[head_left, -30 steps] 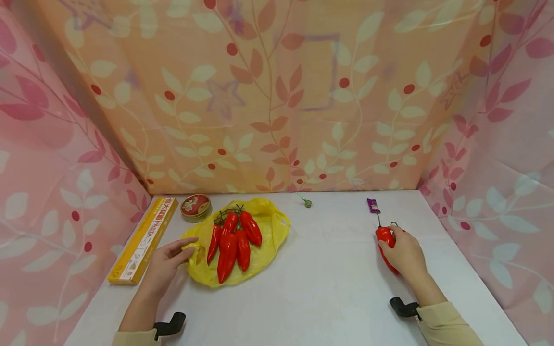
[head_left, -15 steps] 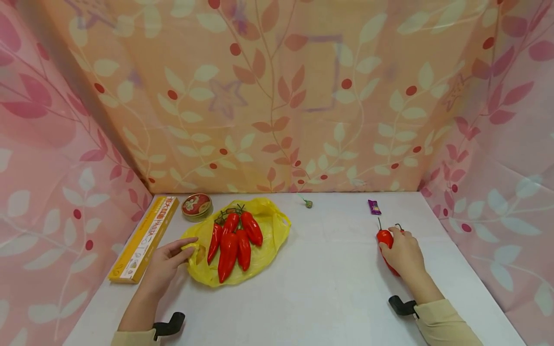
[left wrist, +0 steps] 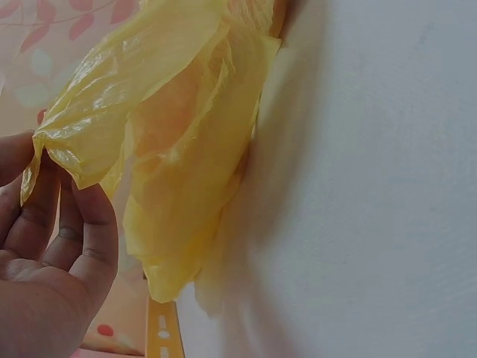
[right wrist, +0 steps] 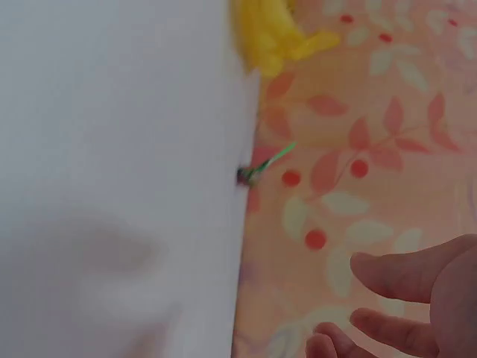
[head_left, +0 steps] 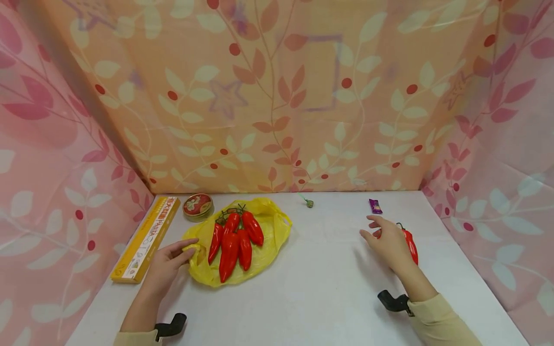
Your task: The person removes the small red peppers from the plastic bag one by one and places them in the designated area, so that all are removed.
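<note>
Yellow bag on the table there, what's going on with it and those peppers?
A person's left hand pinches the edge of the yellow bag, which lies spread out with five red peppers on it. The right hand is open over the table, thumb and fingers apart, next to another pepper that lies outside the bag. A box and a round tin sit off to the left.
</note>
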{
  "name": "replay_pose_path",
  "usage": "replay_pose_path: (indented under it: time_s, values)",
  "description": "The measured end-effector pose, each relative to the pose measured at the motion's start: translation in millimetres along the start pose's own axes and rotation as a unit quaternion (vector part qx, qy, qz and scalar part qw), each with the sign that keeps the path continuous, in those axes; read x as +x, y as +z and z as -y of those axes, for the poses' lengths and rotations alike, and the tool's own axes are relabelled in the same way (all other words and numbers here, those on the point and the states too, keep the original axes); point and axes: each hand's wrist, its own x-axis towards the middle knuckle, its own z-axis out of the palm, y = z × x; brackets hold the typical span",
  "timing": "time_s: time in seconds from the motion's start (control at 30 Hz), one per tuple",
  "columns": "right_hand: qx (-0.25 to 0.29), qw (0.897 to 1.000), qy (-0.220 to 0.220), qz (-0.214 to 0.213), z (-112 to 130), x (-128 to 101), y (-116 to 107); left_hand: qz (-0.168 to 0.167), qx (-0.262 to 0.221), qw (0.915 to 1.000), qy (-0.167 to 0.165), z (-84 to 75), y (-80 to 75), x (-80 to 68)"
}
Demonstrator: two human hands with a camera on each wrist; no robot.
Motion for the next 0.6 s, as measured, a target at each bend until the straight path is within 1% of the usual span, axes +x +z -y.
replay_pose_path:
  time_s: [0.1,0.23,0.43,0.6]
  values:
    - [0.056,0.998,-0.006,0.025,15.6,4.2,5.2,-0.002,0.0,1.0,-0.004,0.5,-0.4,0.5]
    - [0.104,0.993,-0.011,0.049,35.2,10.0,13.3,-0.002,-0.004,1.0,-0.005,1.3,0.0,0.7]
    - [0.137,0.987,-0.023,0.075,67.0,15.2,27.2,-0.004,-0.003,1.0,-0.006,1.5,-0.4,-0.2]
    - [0.157,0.983,-0.044,0.086,91.9,20.1,41.9,-0.003,-0.002,0.9999,-0.011,2.4,-1.8,-0.4]
